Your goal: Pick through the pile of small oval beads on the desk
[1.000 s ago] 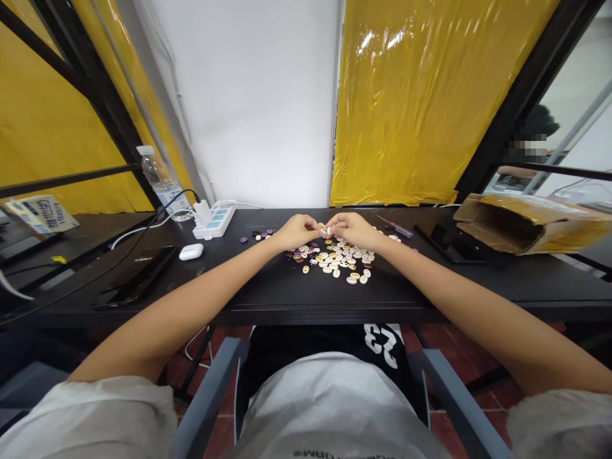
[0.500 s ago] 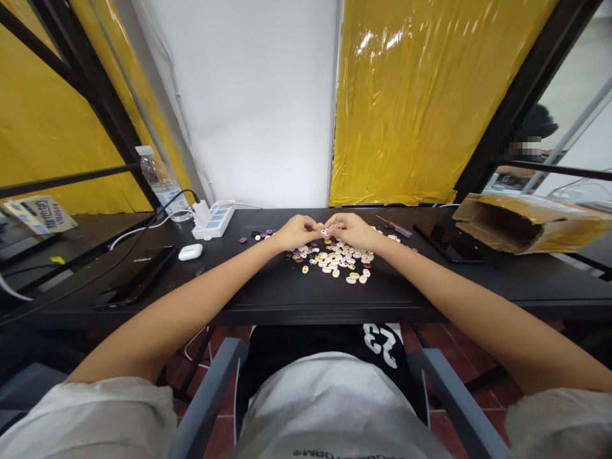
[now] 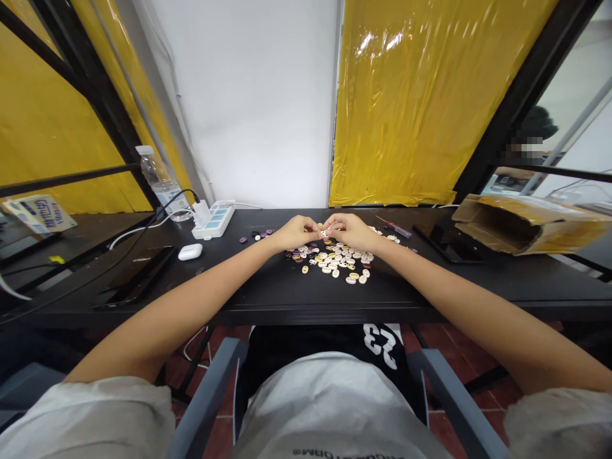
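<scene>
One head-worn camera gives a wide view forward and down across the bench (image 3: 268,287) to the white wall (image 3: 258,102), the lap (image 3: 315,341) close below, the small pieces (image 3: 340,258) farther off.

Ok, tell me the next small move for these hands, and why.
Probably steady the small pale piece with the left hand and turn it slightly with the right hand: both hands pinch at it, so a fine adjustment seems more fitting than reaching for the loose oval buttons.

Pieces (image 3: 340,258) on table (image 3: 268,280) — power strip (image 3: 217,223) left, screwdriver (image 3: 400,231) right, box (image 3: 549,237) farther right
</scene>
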`<state>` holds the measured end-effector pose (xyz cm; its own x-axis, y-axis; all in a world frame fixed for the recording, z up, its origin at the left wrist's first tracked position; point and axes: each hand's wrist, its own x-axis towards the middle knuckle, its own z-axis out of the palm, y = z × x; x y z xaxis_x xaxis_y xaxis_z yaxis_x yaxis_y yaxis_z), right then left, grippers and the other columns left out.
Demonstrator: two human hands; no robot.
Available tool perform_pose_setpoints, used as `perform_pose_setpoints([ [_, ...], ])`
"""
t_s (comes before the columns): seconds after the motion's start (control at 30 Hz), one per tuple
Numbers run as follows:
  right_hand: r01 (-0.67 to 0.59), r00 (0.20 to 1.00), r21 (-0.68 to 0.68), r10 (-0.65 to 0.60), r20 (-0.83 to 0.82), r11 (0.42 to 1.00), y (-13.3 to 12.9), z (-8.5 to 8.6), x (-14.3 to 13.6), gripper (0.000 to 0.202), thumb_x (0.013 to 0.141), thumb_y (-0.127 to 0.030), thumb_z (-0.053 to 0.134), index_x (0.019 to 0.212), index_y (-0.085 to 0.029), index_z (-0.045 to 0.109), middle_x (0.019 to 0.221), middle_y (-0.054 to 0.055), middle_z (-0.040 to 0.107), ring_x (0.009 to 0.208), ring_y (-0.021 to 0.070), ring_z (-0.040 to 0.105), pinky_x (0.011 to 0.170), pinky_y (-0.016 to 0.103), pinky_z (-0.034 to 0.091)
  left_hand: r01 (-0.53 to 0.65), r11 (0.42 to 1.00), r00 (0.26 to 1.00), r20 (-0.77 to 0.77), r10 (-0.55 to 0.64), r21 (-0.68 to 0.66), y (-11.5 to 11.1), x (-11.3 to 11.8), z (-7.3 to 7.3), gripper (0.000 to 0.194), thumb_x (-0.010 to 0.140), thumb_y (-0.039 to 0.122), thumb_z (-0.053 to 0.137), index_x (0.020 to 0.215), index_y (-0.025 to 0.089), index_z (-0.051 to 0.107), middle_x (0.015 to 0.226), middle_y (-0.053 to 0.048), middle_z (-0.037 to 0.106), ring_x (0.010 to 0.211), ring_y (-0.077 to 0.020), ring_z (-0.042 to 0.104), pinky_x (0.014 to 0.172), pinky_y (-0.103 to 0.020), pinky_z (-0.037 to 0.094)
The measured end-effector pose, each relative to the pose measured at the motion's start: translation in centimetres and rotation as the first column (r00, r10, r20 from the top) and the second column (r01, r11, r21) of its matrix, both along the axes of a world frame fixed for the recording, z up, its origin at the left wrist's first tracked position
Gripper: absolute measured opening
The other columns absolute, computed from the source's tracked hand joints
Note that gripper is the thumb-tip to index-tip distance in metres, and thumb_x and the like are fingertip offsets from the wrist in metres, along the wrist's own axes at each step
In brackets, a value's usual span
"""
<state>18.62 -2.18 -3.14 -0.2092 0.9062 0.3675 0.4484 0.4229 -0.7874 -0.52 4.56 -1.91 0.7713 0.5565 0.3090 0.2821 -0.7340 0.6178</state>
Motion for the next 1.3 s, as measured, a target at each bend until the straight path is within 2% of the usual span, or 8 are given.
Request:
perform_pose_setpoints([
  [0.47,-0.049,0.994,-0.028,0.046,-0.096,0.998,-0.4,0.0,0.0,0.013,0.075,-0.020,0.069,0.087,-0.016,0.064,0.072,0.005,0.070,0.073,0.0176,0.067,0.063,0.026,0.048,0.068,0.998,0.996,0.059,-0.068,-0.007,0.0,-0.2,-0.3,0.027,0.079,0.038,0.068,0.077,0.011,0.072,0.081,-0.007,0.067,0.071,-0.0139,0.059,0.067,-0.027,0.045],
  [0.83,-0.137,0.986,-0.005,0.136,-0.099,0.991,-0.7,0.1,0.0,0.015,0.078,-0.026,0.069,0.086,-0.017,0.061,0.069,0.003,0.068,0.067,0.0162,0.064,0.059,0.026,0.043,0.165,0.986,0.985,0.057,-0.166,0.022,-0.9,-0.5,0.6,0.024,0.081,0.037,0.068,0.072,0.014,0.068,0.083,-0.004,0.061,0.071,-0.0117,0.055,0.067,-0.027,0.042],
  [1.0,-0.150,0.982,0.006,0.150,-0.116,0.989,-1.0,0.3,-0.1,0.017,0.078,-0.029,0.070,0.084,-0.017,0.060,0.068,0.002,0.068,0.065,0.0146,0.062,0.060,0.027,0.043,0.156,0.986,0.986,0.045,-0.159,0.059,-1.1,-0.6,1.0,0.022,0.082,0.036,0.068,0.074,0.015,0.069,0.082,-0.004,0.060,0.071,-0.0118,0.053,0.066,-0.027,0.040],
  [1.3,-0.189,0.976,0.028,0.190,-0.106,0.982,-0.9,0.1,0.2,0.018,0.079,-0.032,0.070,0.082,-0.018,0.059,0.074,0.003,0.069,0.073,0.0169,0.065,0.068,0.030,0.047,0.156,0.979,0.986,0.038,-0.162,0.135,-1.0,-0.5,0.6,0.023,0.084,0.038,0.065,0.079,0.016,0.066,0.081,-0.002,0.059,0.071,-0.0118,0.052,0.066,-0.026,0.038],
])
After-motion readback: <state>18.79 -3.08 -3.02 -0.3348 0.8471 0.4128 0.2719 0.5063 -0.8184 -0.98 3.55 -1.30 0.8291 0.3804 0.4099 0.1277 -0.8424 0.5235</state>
